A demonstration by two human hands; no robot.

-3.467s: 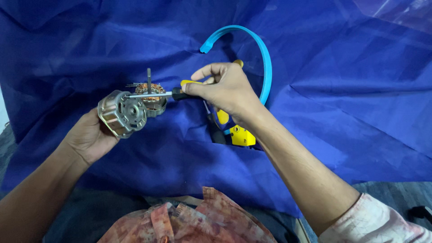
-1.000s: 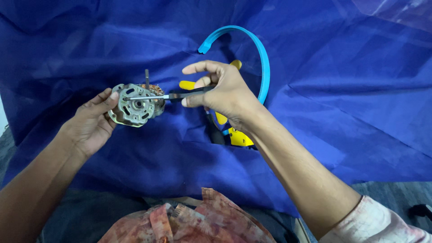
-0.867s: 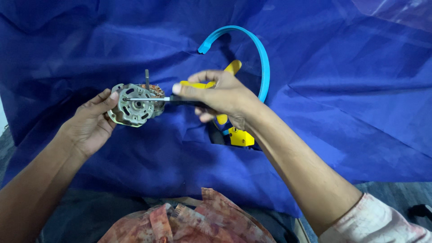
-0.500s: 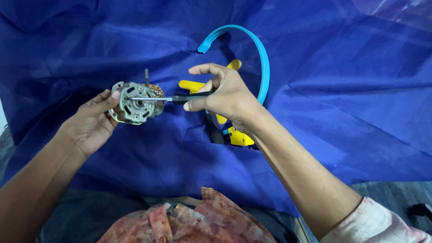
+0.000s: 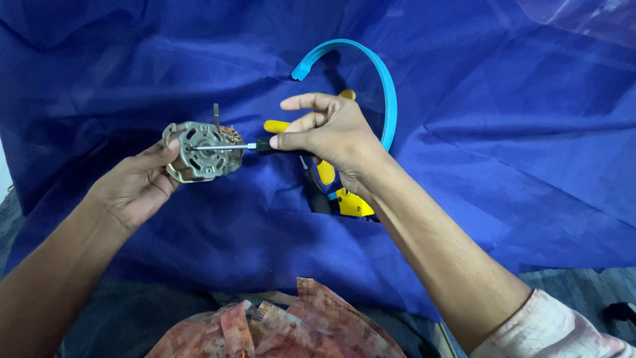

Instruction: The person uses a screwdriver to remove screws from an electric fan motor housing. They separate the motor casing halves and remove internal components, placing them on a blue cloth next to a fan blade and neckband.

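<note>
Two hands work: left hand (image 5: 136, 189) grips the small electric motor (image 5: 201, 151); right hand (image 5: 331, 132), at its three o'clock, pinches a screwdriver (image 5: 228, 147) that could slip off sideways.

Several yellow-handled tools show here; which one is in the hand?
The screwdriver in the right hand, its tip against the motor. The other yellow tools lie on the blue cloth.

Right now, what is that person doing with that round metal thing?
The left hand holds a small metal motor above a blue cloth. The right hand grips a screwdriver with its tip against the motor's face. Yellow-handled tools and a curved blue band lie on the cloth behind.
</note>
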